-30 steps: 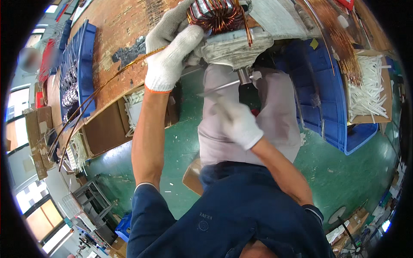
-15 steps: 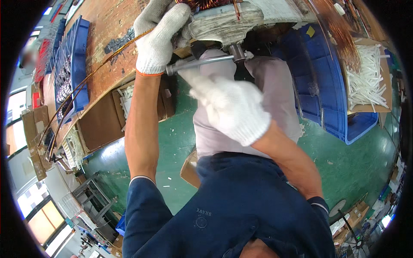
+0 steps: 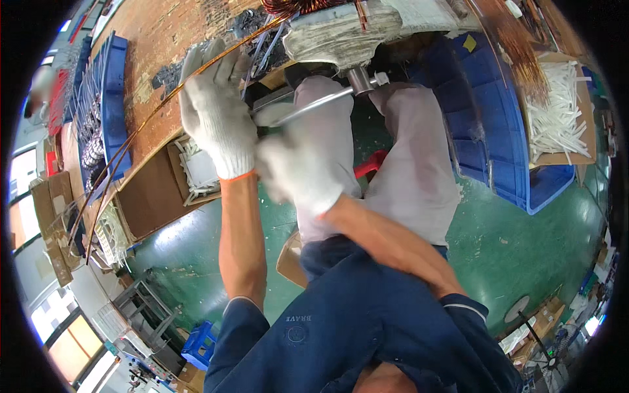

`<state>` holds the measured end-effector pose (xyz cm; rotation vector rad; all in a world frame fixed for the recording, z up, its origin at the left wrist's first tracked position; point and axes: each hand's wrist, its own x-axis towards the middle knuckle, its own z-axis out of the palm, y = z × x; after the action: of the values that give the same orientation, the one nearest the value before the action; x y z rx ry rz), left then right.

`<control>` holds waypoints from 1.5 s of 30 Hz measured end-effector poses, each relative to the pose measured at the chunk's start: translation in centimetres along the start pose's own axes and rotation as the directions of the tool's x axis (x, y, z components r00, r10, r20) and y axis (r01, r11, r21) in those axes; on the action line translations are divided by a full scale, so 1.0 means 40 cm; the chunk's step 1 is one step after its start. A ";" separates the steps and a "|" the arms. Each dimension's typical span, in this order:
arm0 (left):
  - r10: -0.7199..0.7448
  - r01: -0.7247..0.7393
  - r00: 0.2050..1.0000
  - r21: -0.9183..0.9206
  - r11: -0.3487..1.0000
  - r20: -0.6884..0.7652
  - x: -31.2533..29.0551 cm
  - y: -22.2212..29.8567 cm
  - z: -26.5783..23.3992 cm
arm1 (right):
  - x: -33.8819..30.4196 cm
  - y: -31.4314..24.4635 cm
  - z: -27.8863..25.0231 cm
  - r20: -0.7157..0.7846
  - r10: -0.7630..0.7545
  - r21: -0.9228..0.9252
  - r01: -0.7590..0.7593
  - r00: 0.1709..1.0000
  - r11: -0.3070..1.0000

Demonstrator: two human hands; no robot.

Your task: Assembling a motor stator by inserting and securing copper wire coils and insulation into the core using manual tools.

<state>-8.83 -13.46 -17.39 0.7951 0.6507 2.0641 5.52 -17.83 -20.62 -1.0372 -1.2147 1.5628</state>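
Note:
My left hand [image 3: 219, 114], in a white knit glove, is raised at the bench edge with its fingers stretched upward. A thin bundle of copper-coloured wire [image 3: 173, 93] runs across these fingers, from a copper coil [image 3: 298, 6] at the top down to the left. My right hand [image 3: 298, 167], also gloved, is smeared by motion. It is by the left end of a steel lever bar [image 3: 314, 107]; whether it touches the bar I cannot tell. The bar passes through a round metal boss [image 3: 359, 80] under a worn, pale grey block [image 3: 344, 36].
A blue tray [image 3: 118, 98] of wired parts stands on the wooden bench [image 3: 154, 56] at left. Below it are cardboard boxes [image 3: 154, 196]. On the right are blue bins [image 3: 472, 124], a box of white tubes [image 3: 557, 121] and hanging copper strands [image 3: 517, 52].
My left hand has moved down and left from beside the coil, its fingers now straighter. My right hand has swung left and slightly down. The wire bundle now shows running up to the coil.

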 end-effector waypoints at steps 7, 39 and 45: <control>0.044 -0.035 0.997 0.144 0.989 -0.059 0.012 0.057 0.075 | -0.176 -0.263 -0.051 0.495 -0.134 -0.316 0.322 0.858 0.892; -0.125 0.120 0.965 -0.032 0.992 -0.232 -0.034 0.060 0.081 | 0.114 -0.388 -0.288 0.346 -0.852 -0.773 0.634 0.393 -0.021; -0.159 0.129 0.959 -0.136 0.982 -0.235 -0.071 0.050 0.071 | 0.030 -0.381 -0.305 0.302 -0.879 -0.743 0.669 0.369 0.026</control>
<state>-6.43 -16.41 -14.99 0.4143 0.6902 2.0618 19.01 -11.53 -7.90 -0.6964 -1.8874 -0.1391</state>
